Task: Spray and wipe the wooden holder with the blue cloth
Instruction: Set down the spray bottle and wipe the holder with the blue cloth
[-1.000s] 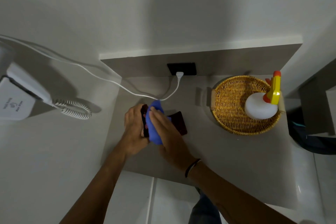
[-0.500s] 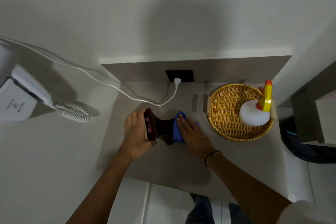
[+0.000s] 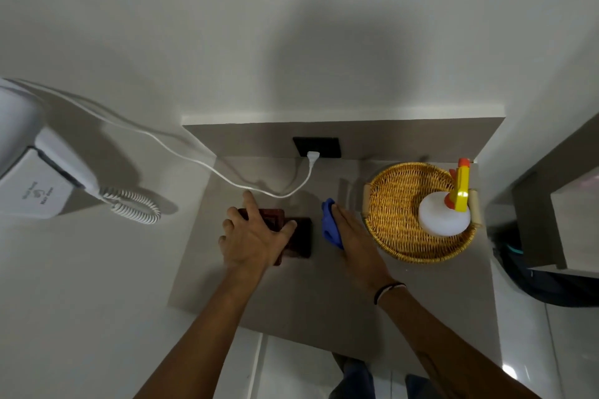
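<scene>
Wooden holder (image 3: 299, 236) lies flat on the grey worktop (image 3: 324, 301), just left of the middle, dark and reddish, with the left hand (image 3: 254, 238) spread over its left part. The fingers (image 3: 251, 204) of that hand are fanned apart and pressing down rather than pinching; the thumb reaches across the holder's top toward its right half, which is bare.

To the right, apart from the holder by a narrow strip of worktop, the blue cloth (image 3: 329, 225) is bunched under the right hand (image 3: 351, 238). That hand lies flat on the cloth with fingers held together, palm down; the cloth touches the worktop, not the wood.

The spray bottle (image 3: 445, 214) stands in the wicker basket (image 3: 392, 204) near the right hand, untouched, so wiping looks to be the step in hand. To do it well, the left hand should keep the holder pinned so it cannot slide toward the white cable (image 3: 227, 176) behind it, while the right hand brings the cloth back onto the bare right half with flat, even strokes. The covered left part will need the holding hand shifted, or it stays unwiped. Whether the wood is wet cannot be told.
</scene>
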`<state>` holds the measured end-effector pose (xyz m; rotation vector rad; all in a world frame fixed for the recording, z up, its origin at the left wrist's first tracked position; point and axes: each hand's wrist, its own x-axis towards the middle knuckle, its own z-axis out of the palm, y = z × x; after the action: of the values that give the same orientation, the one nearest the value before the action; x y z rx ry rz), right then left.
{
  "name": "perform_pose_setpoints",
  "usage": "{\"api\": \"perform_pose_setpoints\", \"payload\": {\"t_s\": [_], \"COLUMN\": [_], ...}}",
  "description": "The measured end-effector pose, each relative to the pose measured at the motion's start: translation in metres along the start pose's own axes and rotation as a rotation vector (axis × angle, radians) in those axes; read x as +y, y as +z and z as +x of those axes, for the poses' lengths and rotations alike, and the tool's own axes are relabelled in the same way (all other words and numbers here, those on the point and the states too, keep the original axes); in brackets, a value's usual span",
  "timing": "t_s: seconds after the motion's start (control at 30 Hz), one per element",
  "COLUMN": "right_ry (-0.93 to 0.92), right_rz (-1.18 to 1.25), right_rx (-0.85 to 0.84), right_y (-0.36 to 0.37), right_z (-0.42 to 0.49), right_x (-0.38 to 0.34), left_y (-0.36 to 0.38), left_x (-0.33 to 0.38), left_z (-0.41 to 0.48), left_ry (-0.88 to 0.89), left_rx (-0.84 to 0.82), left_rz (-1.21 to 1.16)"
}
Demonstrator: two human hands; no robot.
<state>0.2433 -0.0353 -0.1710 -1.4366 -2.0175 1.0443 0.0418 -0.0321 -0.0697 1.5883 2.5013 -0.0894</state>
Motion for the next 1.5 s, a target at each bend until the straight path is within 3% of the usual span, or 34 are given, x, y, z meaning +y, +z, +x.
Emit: {"api": "perform_pose_setpoints", "payload": {"t_s": [0.17, 0.33, 0.47, 0.57, 0.73, 0.87, 1.03, 1.2, 1.5], "right_ry": [0.039, 0.322, 0.495, 0.557, 0.593, 0.635, 0.717, 0.76, 0.482], "right_rz": [0.271, 0.652, 1.011, 1.191, 1.231, 1.25, 1.213, 1.415, 1.008], "right_rx": [0.096, 0.136, 0.151, 0.142, 0.148, 0.112, 0.044, -0.076, -0.002], "right_y": [-0.005, -0.002, -0.003, -0.006, -0.002, 0.014, 0.024, 0.054, 0.088], "right_z": [0.003, 0.009, 0.01, 0.006, 0.005, 0.009, 0.018, 0.028, 0.03], "right_x": [-0.005, -0.014, -0.015, -0.011, -0.014, -0.024, -0.047, -0.078, -0.077], "left_y": [0.003, 0.004, -0.007, -0.014, -0.018, -0.014, -0.005, 0.005, 0.009], "left_x": [-0.004, -0.009, -0.027, -0.047, -0.064, -0.066, -0.065, -0.064, -0.063], "left_z": [0.0, -0.006, -0.007, -0.001, 0.01, 0.015, 0.012, 0.011, 0.013], "left_ry": [-0.047, 0.009, 0.317, 0.58, 0.676, 0.735, 0.728, 0.718, 0.751], "left_rx": [-0.075, -0.082, -0.05, -0.152, -0.253, -0.227, -0.164, -0.125, -0.093], "left_rz": [0.012, -0.083, -0.091, -0.018, 0.001, 0.088, 0.014, -0.074, -0.152]}}
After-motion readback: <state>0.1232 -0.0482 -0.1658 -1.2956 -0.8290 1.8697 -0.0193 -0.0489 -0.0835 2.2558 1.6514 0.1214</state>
